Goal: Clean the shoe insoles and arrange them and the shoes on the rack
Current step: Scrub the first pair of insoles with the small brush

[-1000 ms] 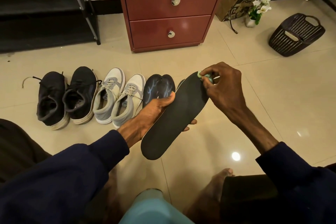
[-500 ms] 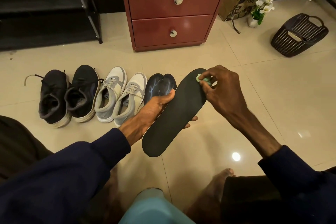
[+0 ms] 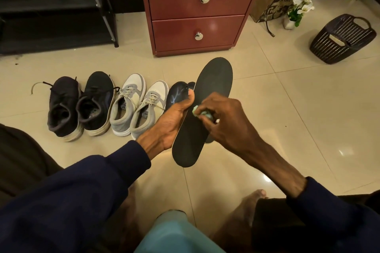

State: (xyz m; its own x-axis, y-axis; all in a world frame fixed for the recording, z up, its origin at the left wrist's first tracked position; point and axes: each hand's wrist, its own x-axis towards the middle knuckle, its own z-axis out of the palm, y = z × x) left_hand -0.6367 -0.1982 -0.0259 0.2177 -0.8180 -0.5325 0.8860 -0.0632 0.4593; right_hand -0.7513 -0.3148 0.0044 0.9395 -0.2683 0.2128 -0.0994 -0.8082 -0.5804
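The left hand [image 3: 170, 123] grips the black insole [image 3: 214, 80] mid-length, long axis pointing away, heel end nearer, while the right hand [image 3: 225, 118], fingers curled, pinches what seems a green wipe [image 3: 206, 113] against its middle.

Red-brown drawer cabinet [image 3: 197, 12] is standing on glossy beige tile floor [image 3: 287, 108]. Dark basket [image 3: 337, 47] is lying at right.
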